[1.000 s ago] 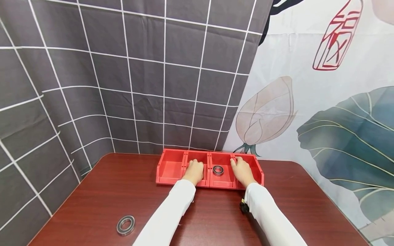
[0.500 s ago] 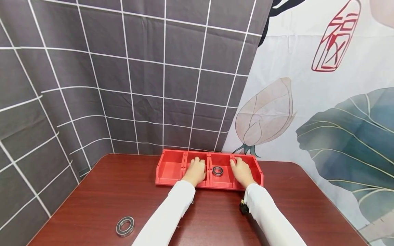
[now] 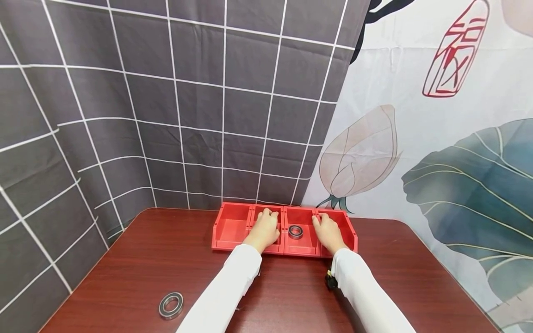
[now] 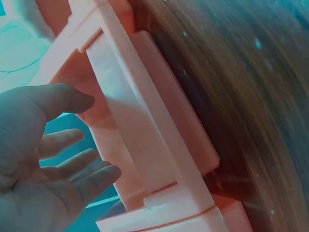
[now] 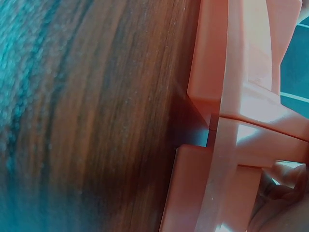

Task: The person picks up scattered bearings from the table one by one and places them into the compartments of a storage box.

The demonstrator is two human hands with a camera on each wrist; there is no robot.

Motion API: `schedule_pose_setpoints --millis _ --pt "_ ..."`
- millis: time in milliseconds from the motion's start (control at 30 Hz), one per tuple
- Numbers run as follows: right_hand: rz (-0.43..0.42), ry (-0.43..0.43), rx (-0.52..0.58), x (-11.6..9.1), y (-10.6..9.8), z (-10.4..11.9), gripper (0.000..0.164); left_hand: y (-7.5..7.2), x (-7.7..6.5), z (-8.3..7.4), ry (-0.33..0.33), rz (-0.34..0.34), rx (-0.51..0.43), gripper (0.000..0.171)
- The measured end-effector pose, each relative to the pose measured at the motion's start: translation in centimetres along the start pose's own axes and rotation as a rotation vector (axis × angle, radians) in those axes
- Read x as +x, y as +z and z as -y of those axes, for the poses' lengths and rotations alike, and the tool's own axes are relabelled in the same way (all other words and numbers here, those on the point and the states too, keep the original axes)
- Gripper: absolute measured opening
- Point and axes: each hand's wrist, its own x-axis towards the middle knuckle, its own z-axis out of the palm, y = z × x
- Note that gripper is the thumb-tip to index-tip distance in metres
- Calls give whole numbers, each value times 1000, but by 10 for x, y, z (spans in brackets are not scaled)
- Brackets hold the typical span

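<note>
In the head view, a row of joined red parts bins point(image 3: 231, 231) stands at the back of the table. My left hand point(image 3: 265, 230) is over the second bin from the left. The left wrist view shows that hand point(image 4: 53, 154) with thumb and fingers apart, nothing between them, beside the bin's front lip point(image 4: 145, 121). My right hand point(image 3: 329, 231) grips the divider between the third and fourth bins, thumb on one side and fingers on the other. A ball bearing point(image 3: 295, 235) lies in the third bin. The second bin's floor is mostly hidden by my left hand.
Another ball bearing point(image 3: 170, 312) lies on the brown table point(image 3: 137, 259) at the front left. A small black object point(image 3: 331, 281) shows beside the right sleeve. A dark checked cloth point(image 3: 200, 101) and a printed curtain point(image 3: 374, 83) hang behind the table.
My left hand's fingers have loosened and spread, and the hand has risen slightly within the second bin. My right hand and both visible bearings stay in place.
</note>
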Motion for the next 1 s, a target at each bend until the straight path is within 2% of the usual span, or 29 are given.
schedule_pose_setpoints --millis 267,467,767,867,1000 --pt "6 1 12 -2 -1 1 52 -7 -10 -3 4 7 -46 52" --pt "6 -2 4 -3 -2 2 53 -10 -14 -2 9 -3 -29 52" --pt "0 -2 -14 1 -1 1 55 -13 -23 -3 60 0 -18 52" --pt "-1 -8 -20 1 0 0 54 -13 -28 -2 77 5 -35 52" --pt "7 1 -1 0 0 0 53 -12 -32 1 64 29 -89 52"
